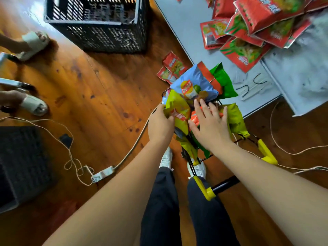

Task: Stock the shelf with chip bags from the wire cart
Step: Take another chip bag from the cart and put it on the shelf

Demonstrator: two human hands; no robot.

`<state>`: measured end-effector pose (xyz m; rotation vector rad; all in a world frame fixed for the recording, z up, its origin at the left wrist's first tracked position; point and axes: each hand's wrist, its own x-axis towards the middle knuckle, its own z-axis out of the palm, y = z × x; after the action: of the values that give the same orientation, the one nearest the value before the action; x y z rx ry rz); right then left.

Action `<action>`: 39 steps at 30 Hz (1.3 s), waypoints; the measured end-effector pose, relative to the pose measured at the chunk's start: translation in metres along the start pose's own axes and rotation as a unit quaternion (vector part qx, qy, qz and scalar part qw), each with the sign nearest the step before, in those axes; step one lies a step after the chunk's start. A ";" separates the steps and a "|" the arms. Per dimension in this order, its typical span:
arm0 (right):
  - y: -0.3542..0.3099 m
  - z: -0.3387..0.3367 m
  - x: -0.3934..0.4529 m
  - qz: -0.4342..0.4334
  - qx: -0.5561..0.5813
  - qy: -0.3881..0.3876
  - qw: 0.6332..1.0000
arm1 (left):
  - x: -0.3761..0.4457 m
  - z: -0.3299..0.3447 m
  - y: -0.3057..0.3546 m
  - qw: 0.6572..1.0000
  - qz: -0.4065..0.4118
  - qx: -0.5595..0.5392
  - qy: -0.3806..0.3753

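A small wire cart with yellow handle fittings stands in front of my legs, heaped with chip bags. A light blue bag lies on top, with a dark green bag behind it and a yellow-green one at the right. My left hand grips a yellow-green bag at the cart's left side. My right hand lies flat, fingers spread, on the bags in the middle of the cart. The cart's wire basket is mostly hidden under the bags.
A grey shelf surface at the upper right holds a pile of red snack packets. Two red packets lie on the wooden floor. A black crate stands behind, another at left. A power strip and cords cross the floor. Another person's sandalled feet are at left.
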<state>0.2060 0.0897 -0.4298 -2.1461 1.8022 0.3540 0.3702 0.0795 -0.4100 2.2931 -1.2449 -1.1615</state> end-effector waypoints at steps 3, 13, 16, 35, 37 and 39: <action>-0.006 -0.018 -0.002 0.003 -0.029 0.022 0.999 | -0.010 -0.012 -0.008 1.000 -0.022 -0.011 -0.012; -0.032 -0.045 0.009 -0.069 0.106 0.100 0.987 | 0.002 -0.057 0.003 0.998 -0.061 0.012 -0.027; -0.041 -0.058 -0.014 -0.109 0.139 0.036 0.984 | -0.012 -0.081 0.022 0.998 -0.038 0.012 -0.051; 0.045 -0.293 -0.265 0.105 0.330 0.294 0.891 | -0.236 -0.157 0.264 0.921 -0.018 -0.151 -0.358; 0.072 -0.304 -0.306 0.156 0.402 0.321 0.843 | -0.280 -0.139 0.288 0.902 0.012 -0.148 -0.405; 0.103 -0.311 -0.352 0.208 0.489 0.360 0.767 | -0.326 -0.116 0.308 0.891 0.074 -0.115 -0.433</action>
<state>0.0391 0.2710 -0.0169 -1.1293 2.0750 -1.2349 0.1838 0.1457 0.0084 1.4686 -1.3872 -2.2425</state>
